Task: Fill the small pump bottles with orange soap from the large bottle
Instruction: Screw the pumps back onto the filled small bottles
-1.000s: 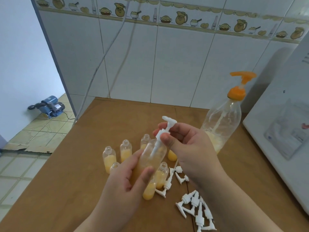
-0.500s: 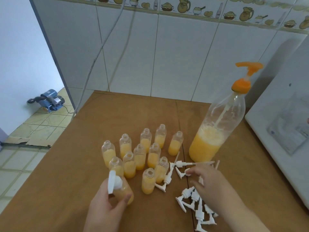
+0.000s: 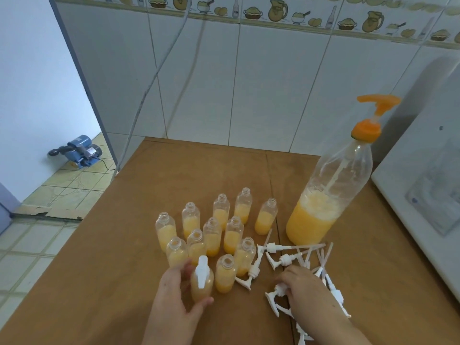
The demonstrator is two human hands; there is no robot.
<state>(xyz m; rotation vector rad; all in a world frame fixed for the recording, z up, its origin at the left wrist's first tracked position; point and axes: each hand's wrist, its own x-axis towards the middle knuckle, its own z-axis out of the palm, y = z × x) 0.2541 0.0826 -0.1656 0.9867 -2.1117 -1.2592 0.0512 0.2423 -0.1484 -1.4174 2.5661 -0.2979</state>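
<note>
Several small clear bottles (image 3: 211, 235), part full of orange soap and uncapped, stand grouped on the brown table (image 3: 104, 265). My left hand (image 3: 174, 297) grips one small bottle (image 3: 202, 285) with a white pump fitted, upright at the group's near edge. My right hand (image 3: 302, 286) reaches into the heap of loose white pumps (image 3: 286, 260) to the right, fingers curled over one pump (image 3: 277, 291). The large bottle (image 3: 323, 212) with an orange pump stands behind the heap, about a third full of orange soap.
A white appliance (image 3: 428, 195) fills the right side beside the table. White tiled wall runs along the table's back edge. The table's left edge drops to a tiled floor, where a blue water pump (image 3: 79, 151) sits.
The left hand brought the pump-fitted bottle down from mid-air to the table by the group. The right hand left that bottle's pump and moved down into the loose pumps.
</note>
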